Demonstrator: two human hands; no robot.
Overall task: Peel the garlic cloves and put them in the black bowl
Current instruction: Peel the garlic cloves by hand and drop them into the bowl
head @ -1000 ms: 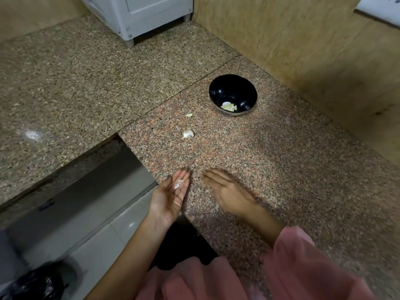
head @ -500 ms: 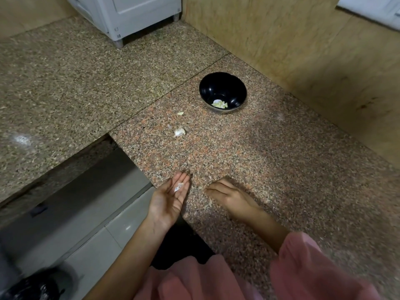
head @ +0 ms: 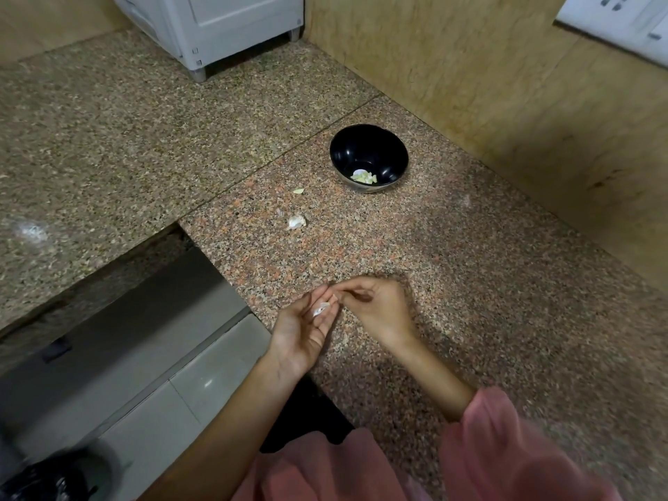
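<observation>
The left hand [head: 302,332] lies palm up at the near edge of the counter [head: 470,283], a white garlic piece [head: 320,309] on its fingers; the right hand [head: 376,307] pinches it. Farther off, a black bowl [head: 361,150] holds peeled cloves [head: 363,176].

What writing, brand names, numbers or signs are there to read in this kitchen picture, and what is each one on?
There is no readable text anywhere in this view.
White appliance: no brand or label shows on it.
White wall plate: only dark slots, no letters.
Black bowl: plain, no marking.
Garlic clove: no marking.
</observation>
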